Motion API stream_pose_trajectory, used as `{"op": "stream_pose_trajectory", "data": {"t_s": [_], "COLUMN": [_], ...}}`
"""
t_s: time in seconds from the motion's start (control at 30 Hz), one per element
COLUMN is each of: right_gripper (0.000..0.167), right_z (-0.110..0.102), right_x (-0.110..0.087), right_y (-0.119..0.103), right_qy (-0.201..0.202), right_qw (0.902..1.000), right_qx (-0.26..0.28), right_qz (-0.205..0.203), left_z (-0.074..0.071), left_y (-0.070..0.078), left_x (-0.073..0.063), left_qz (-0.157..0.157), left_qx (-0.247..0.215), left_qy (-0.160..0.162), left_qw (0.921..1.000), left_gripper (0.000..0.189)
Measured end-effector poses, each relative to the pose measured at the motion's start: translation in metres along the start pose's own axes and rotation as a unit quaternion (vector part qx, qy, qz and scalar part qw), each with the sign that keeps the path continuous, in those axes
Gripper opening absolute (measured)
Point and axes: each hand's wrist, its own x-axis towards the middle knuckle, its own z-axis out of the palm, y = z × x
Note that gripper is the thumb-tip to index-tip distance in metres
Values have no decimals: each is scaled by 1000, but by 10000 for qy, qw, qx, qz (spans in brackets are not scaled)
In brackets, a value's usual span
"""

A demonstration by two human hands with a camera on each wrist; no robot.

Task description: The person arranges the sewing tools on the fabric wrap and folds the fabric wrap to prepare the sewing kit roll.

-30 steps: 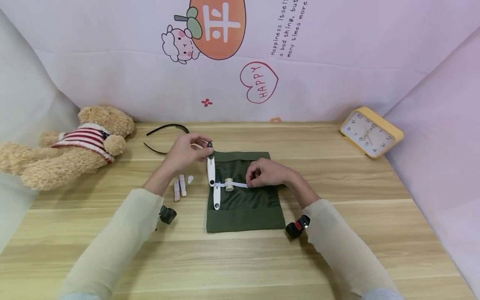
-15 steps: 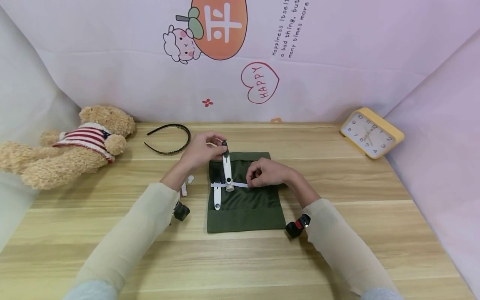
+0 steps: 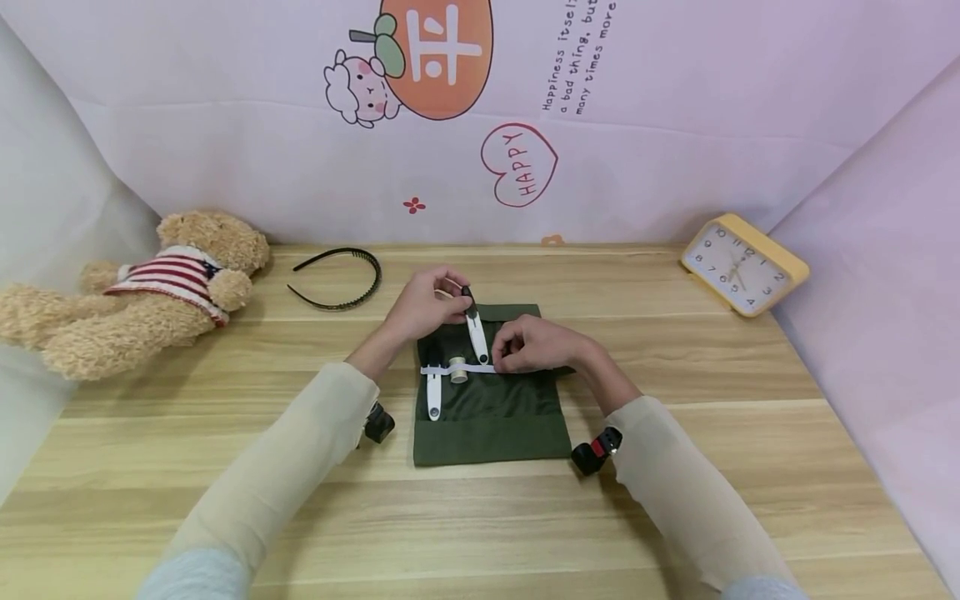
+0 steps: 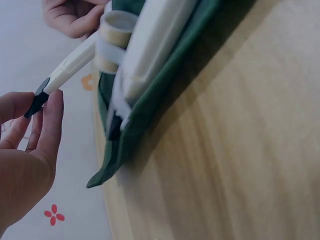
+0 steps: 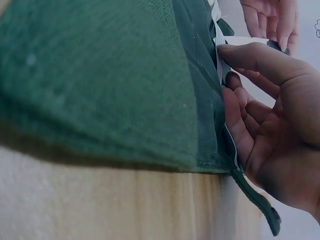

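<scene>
A dark green cloth roll [image 3: 491,440] lies unfolded on the table, a white elastic band [image 3: 472,367] running across it. My left hand [image 3: 431,304] pinches the black end of a slim white tool [image 3: 477,335] whose other end points down at the band. The same tool [image 4: 72,62] slants beyond the roll in the left wrist view. My right hand [image 3: 536,344] pinches the band with thumb and fingers; in the right wrist view its thumb [image 5: 260,59] presses there. Under the band sit a pale thread spool [image 3: 458,372] and a matching white tool [image 3: 434,395].
A black headband [image 3: 352,306] lies behind my left arm. At the far left is a teddy bear [image 3: 176,287] in a striped shirt. A yellow clock [image 3: 742,265] stands at the back right, before a printed white cloth backdrop [image 3: 637,167].
My left hand has carried the white tool rightward, past the spool to near my right hand. The left forearm now covers the small pink items. My right hand has stayed on the band.
</scene>
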Motion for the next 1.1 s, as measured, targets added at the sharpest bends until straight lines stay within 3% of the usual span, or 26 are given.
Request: {"op": "stream_pose_trajectory", "data": {"t_s": [0.2,0.4,0.67,0.77,0.93,1.1], "right_gripper": [11,7,7,6,5,5], "right_z": [0,-1,0,0,0,0], "right_x": [0,0,0,0,0,0], "right_y": [1,0,-1,-1,-1,-2], "right_qy": [-23,-60,-110,-103,-77,-46], "right_qw": [9999,9999,9999,9999,9999,10000], "right_qx": [86,96,116,96,40,64], "right_qz": [72,20,32,-2,-69,-29], "left_z": [3,7,10,8,7,7], "left_y": [-3,-8,-15,-16,-19,-21], "left_x": [1,3,3,2,-2,-4], "left_qz": [-18,-234,-243,-179,-16,22], "left_qx": [178,356,921,1414,2292,2412], "left_qy": [-123,-321,-595,-708,-1055,-1241], "left_qw": [9998,9986,9937,9873,9676,9625], "left_gripper": [30,30,29,28,28,28]}}
